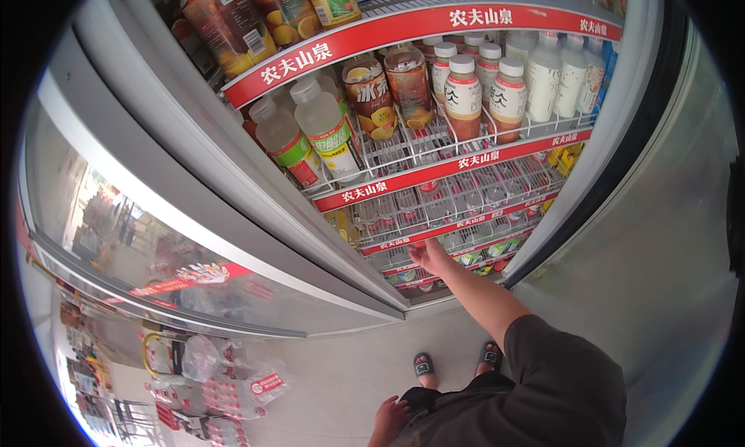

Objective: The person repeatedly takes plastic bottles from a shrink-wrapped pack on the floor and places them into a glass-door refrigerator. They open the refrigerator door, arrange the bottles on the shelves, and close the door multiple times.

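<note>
Inside an upright drinks cooler, my right hand (pixel 429 257) reaches in at a lower wire shelf, just under its red edge strip (pixel 430 237). Something small and red shows at its fingers, too small to name. Clear bottles (pixel 407 205) lie or stand on the shelf above it. Higher up stand iced tea bottles (pixel 370 95), white-capped bottles (pixel 463 95) and large bottles with green labels (pixel 329 130). My left hand (pixel 393 415) hangs low by my dark shorts, its fingers loosely curled, with nothing visible in it.
The cooler's open glass door (pixel 628 261) stands on the right. A closed glass door (pixel 221 290) with a grey frame borders the left. Plastic-wrapped bottle packs (pixel 227 391) are stacked on the tiled floor at lower left. My sandalled feet (pixel 424 365) are before the cooler.
</note>
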The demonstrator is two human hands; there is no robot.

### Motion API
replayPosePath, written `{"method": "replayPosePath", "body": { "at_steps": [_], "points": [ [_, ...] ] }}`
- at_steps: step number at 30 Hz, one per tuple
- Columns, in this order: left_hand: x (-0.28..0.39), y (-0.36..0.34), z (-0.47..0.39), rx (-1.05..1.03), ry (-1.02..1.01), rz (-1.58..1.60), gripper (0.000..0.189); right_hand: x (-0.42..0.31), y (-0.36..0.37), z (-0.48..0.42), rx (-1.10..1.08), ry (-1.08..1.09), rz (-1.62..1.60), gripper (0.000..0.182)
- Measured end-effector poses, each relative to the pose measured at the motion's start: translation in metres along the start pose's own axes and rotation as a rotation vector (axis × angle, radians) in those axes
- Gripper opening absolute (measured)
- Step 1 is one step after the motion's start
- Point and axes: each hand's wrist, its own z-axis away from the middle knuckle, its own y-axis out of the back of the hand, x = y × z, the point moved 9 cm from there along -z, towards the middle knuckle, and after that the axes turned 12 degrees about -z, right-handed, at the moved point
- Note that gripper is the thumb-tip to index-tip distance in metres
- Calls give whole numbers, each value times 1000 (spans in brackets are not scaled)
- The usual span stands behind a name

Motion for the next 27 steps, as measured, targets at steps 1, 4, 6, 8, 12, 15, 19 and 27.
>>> {"method": "replayPosePath", "body": {
  "at_steps": [1,4,6,8,12,15,19,27],
  "points": [
    [3,-2,5,-12,-43,1,38,3,-4,-9,-9,45,-2,35],
    [15,-5,5,-35,-90,-95,47,-3,-11,-37,-52,174,-10,33],
    [29,-12,11,-36,-88,-123,46,-13,-10,-53,-106,233,-32,35],
    [36,-8,16,-23,-88,-146,46,-15,-16,-65,-167,239,-193,42],
    [23,40,9,4,-71,-63,47,-15,-35,-79,-204,293,-220,41],
    [23,69,14,22,-62,-39,48,-14,-40,-79,-189,335,-180,41],
    [42,89,12,68,-31,-113,40,-25,-21,-64,-140,407,-113,41],
    [97,68,-25,-52,43,-467,36,41,116,100,360,303,350,32]
  ]
}}
